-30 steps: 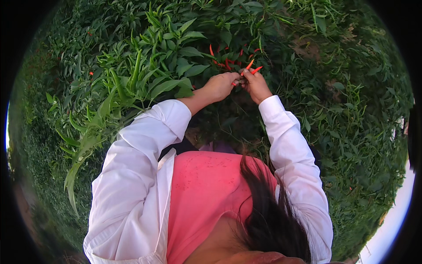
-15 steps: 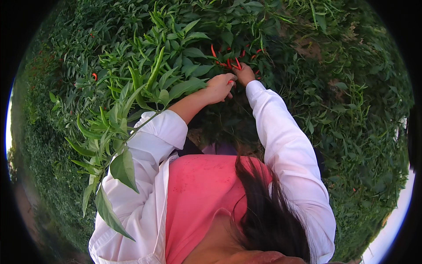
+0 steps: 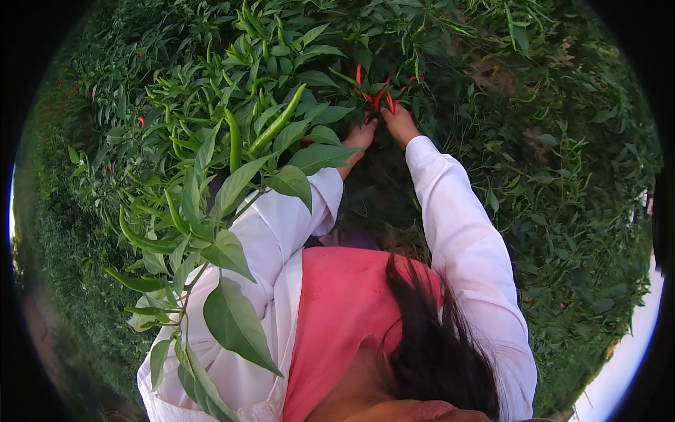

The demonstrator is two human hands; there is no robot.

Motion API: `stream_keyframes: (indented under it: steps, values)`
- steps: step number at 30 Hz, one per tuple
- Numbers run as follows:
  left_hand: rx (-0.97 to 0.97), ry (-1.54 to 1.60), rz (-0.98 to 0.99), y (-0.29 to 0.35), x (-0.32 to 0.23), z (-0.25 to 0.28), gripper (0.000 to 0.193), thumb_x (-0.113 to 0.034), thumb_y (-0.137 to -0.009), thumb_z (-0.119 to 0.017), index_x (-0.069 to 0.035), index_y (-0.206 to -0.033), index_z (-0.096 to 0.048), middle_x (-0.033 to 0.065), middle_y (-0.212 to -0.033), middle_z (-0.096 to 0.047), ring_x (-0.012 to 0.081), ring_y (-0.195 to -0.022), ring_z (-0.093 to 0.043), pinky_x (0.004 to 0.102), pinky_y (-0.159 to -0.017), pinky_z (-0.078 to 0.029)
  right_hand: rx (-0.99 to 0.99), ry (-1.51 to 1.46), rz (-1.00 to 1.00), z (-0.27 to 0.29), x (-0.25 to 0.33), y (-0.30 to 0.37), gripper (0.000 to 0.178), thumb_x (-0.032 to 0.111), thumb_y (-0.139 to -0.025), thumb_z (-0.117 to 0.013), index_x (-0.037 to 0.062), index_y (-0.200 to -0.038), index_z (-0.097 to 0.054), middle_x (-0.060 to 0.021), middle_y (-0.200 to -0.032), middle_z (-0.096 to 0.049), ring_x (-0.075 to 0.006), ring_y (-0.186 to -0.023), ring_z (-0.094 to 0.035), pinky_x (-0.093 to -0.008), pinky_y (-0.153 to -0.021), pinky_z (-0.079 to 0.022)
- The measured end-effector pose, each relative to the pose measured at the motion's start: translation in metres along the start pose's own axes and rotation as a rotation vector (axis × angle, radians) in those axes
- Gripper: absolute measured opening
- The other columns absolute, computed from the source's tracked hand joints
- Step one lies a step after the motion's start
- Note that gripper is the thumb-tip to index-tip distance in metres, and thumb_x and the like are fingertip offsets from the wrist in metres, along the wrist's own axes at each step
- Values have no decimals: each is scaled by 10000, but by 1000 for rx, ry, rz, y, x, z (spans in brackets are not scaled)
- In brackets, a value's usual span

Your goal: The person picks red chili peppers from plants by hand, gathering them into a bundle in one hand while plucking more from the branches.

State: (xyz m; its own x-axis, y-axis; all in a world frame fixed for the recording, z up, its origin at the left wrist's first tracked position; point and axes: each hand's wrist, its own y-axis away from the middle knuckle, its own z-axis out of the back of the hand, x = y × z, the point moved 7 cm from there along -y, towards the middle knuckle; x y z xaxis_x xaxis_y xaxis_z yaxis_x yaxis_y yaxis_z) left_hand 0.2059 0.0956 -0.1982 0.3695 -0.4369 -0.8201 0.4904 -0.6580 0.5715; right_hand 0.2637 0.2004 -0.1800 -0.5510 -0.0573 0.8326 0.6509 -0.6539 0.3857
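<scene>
Out in front, both hands are close together at a cluster of red chilli peppers (image 3: 380,96) on a leafy bush. My left hand (image 3: 359,136) is closed, with a small bit of red at its fingertips; leaves cover part of its back and wrist. Just right of it, my right hand (image 3: 401,126) is closed around red chillies, one of which (image 3: 391,103) pokes up past the thumb. Its lower fingers are hidden.
A branch with long green chillies (image 3: 279,121) and broad leaves (image 3: 239,323) reaches across my left sleeve (image 3: 274,218). Dense chilli plants surround me. Dry brownish growth (image 3: 492,76) shows at the far right, and a lone red chilli (image 3: 141,122) at the left.
My left hand has moved right and slightly forward, in under the leaves beside the chillies. My right hand has shifted slightly right. The green branch over my left arm has swung right and nearer.
</scene>
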Motion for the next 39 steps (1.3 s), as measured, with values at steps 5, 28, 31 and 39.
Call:
stream_keyframes:
  steps: [5,28,31,39]
  values:
    - [-25,-392,-421,-27,-3,0,368,-122,-833,-552,-38,-1185,-484,91,-1047,-591,189,-950,-552,318,-798,-446,6,-212,-54,11,-4,16,264,184,-856,-523,0,-1042,-560,-138,-881,-623,-231,-789,-579,-333,-712,-440]
    - [186,-171,-191,-8,-11,19,322,-210,-881,-521,-41,-1154,-519,61,-1112,-559,153,-1027,-506,301,-881,-384,-54,-377,-91,3,-7,20,229,149,-847,-467,37,-1025,-558,-106,-925,-601,-217,-821,-575,-310,-728,-449]
    - [144,-245,-188,-1,-18,20,348,-211,-868,-533,-41,-1171,-505,86,-1133,-555,183,-1044,-511,321,-881,-388,-26,-243,125,5,16,16,332,194,-825,-537,24,-1111,-543,-162,-1044,-599,-283,-983,-567,-321,-859,-404]
    - [231,-295,-260,8,-28,19,388,-182,-840,-562,-39,-1195,-492,78,-1127,-564,174,-1045,-513,309,-899,-380,165,-429,-228,-9,2,12,184,208,-826,-583,43,-905,-597,-33,-722,-583,-137,-631,-513,-299,-573,-409]
